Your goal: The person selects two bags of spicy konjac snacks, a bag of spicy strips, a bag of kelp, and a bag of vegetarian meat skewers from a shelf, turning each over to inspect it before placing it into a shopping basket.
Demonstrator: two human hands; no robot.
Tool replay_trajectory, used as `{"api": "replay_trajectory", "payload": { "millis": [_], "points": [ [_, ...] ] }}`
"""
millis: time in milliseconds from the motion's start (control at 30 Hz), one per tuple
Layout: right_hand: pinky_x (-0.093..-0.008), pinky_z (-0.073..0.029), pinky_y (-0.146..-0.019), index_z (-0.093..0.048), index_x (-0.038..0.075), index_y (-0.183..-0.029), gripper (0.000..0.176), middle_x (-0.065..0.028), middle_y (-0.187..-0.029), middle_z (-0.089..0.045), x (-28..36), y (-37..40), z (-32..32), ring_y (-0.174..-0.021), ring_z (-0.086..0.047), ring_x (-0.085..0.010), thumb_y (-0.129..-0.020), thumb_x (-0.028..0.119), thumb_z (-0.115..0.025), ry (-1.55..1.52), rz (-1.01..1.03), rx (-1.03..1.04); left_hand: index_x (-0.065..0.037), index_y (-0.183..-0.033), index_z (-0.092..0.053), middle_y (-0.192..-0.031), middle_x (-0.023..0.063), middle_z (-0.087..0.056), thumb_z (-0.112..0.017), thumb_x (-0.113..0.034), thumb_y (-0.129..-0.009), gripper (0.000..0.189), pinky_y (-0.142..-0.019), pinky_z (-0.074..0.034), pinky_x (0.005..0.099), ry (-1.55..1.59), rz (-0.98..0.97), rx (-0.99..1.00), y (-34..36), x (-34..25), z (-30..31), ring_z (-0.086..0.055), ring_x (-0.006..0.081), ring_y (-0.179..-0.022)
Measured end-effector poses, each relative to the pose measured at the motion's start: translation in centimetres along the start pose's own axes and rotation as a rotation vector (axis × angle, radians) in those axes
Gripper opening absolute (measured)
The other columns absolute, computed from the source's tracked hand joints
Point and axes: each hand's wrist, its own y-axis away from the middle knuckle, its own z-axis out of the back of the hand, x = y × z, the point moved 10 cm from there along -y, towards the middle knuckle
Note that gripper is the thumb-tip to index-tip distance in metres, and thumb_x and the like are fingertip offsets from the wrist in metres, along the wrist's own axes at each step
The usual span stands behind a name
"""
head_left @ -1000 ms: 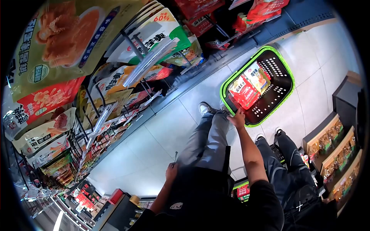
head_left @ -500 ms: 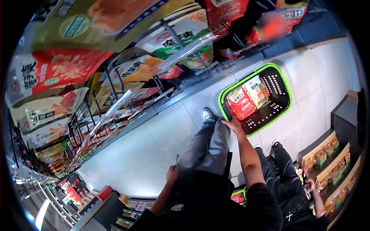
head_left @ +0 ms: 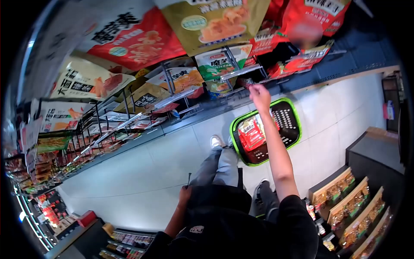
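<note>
Head view: left hand (head_left: 185, 193) is closed around a thin dark rod (head_left: 188, 178) at the hip; the right hand (head_left: 260, 93) is raised at the shelf edge (head_left: 241, 71), grip cannot be determined; below it, the green basket (head_left: 233, 136) sits on the floor, holding red packets (head_left: 251, 134)

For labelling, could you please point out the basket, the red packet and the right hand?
basket (head_left: 232, 133): head view, green rim.
red packet (head_left: 251, 137): head view, front face.
right hand (head_left: 260, 95): head view, its back.

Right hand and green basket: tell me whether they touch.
Apart. The head view shows the right hand held up past the green basket rim, at the shelf edge.
</note>
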Motion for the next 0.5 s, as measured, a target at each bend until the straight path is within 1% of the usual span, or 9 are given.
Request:
{"api": "replay_trajectory", "payload": {
  "millis": [33, 100, 133, 167, 233, 267, 333, 367, 500],
  "points": [
    [-0.0271, -0.047, -0.079, -0.061, 0.004, -0.099, 0.030, -0.0116, -0.088, -0.067, 4.5, -1.1, 0.9, -0.086, -0.063, -0.0172, -0.079, 0.026, -0.067, -0.032, 0.169, -0.067, 0.001, -0.107, -0.059, -0.101, 0.0241, -0.062, -0.053, -0.039, -0.078, 0.049, -0.085, -0.044, 0.0410, 0.031, -0.005, 0.025, 0.0, -0.3, -0.1, -0.058, 0.0377, -0.099],
    [-0.0280, -0.045, -0.083, -0.056, 0.000, -0.107, 0.042, -0.0143, -0.099, -0.064, 11.5, -2.1, -0.1, -0.094, -0.062, -0.0181, -0.076, 0.025, -0.071, -0.204, 0.409, 0.010, 0.004, -0.106, -0.059, -0.099, 0.0255, -0.062, -0.054, -0.039, -0.077, 0.051, -0.085, -0.044, 0.0413, 0.055, -0.013, -0.006, -0.9, -0.3, -0.5, -0.058, 0.0393, -0.098],
    [-0.0284, -0.044, -0.085, -0.051, -0.003, -0.112, 0.052, -0.0163, -0.108, -0.061, 11.8, -3.7, -1.2, -0.100, -0.059, -0.0189, -0.075, 0.025, -0.074, -0.133, 0.436, -0.006, 0.004, -0.105, -0.059, -0.099, 0.0256, -0.062, -0.054, -0.039, -0.077, 0.051, -0.085, -0.044, 0.0412, 0.068, -0.016, -0.014, -0.9, -0.7, -0.6, -0.058, 0.0394, -0.098],
    [-0.0295, -0.045, -0.083, -0.052, -0.003, -0.108, 0.052, -0.0154, -0.103, -0.061, 12.7, -4.1, -1.9, -0.096, -0.059, -0.0190, -0.073, 0.029, -0.075, -0.078, 0.465, -0.041, 0.004, -0.105, -0.059, -0.099, 0.0257, -0.062, -0.054, -0.039, -0.077, 0.052, -0.085, -0.044, 0.0412, 0.082, -0.019, -0.023, -1.1, -1.2, -0.7, -0.058, 0.0395, -0.098],
    [-0.0305, -0.046, -0.079, -0.053, -0.003, -0.100, 0.049, -0.0122, -0.091, -0.061, 10.6, -6.5, -2.3, -0.087, -0.058, -0.0184, -0.072, 0.031, -0.076, -0.344, 0.469, -0.113, 0.002, -0.106, -0.059, -0.100, 0.0247, -0.062, -0.054, -0.039, -0.078, 0.050, -0.086, -0.044, 0.0408, 0.099, -0.058, 0.025, -2.6, -0.9, -2.0, -0.057, 0.0386, -0.100],
    [-0.0304, -0.046, -0.073, -0.053, -0.004, -0.090, 0.043, -0.0096, -0.081, -0.059, 9.0, -7.9, -2.3, -0.077, -0.056, -0.0175, -0.073, 0.029, -0.075, -0.337, 0.437, -0.161, 0.002, -0.106, -0.059, -0.100, 0.0244, -0.062, -0.054, -0.039, -0.078, 0.049, -0.087, -0.043, 0.0407, 0.099, -0.084, 0.039, -2.9, -1.1, -2.1, -0.057, 0.0384, -0.100],
    [-0.0281, -0.044, -0.068, -0.055, -0.003, -0.085, 0.032, -0.0072, -0.075, -0.058, 10.6, -6.4, -2.6, -0.071, -0.054, -0.0154, -0.078, 0.024, -0.071, -0.501, 0.443, -0.048, 0.000, -0.106, -0.059, -0.101, 0.0236, -0.062, -0.054, -0.039, -0.078, 0.049, -0.087, -0.043, 0.0406, 0.115, -0.133, 0.028, -3.0, -1.6, -1.8, -0.057, 0.0380, -0.101],
    [-0.0273, -0.043, -0.067, -0.056, -0.002, -0.084, 0.028, -0.0063, -0.073, -0.057, 12.3, -4.5, -1.8, -0.070, -0.053, -0.0143, -0.080, 0.021, -0.069, -0.431, 0.489, -0.103, 0.000, -0.107, -0.059, -0.101, 0.0233, -0.062, -0.054, -0.039, -0.078, 0.048, -0.088, -0.043, 0.0405, 0.134, -0.157, 0.006, -2.9, -1.8, -1.7, -0.057, 0.0378, -0.101],
    [-0.0263, -0.042, -0.067, -0.058, -0.002, -0.086, 0.019, -0.0040, -0.075, -0.058, 14.2, -1.1, -0.4, -0.072, -0.052, -0.0111, -0.083, 0.017, -0.064, -0.272, 0.377, -0.114, -0.002, -0.110, -0.058, -0.100, 0.0231, -0.062, -0.055, -0.039, -0.078, 0.049, -0.087, -0.043, 0.0406, 0.230, -0.183, -0.020, -2.0, -2.9, -0.9, -0.056, 0.0386, -0.101]
  ]
}}
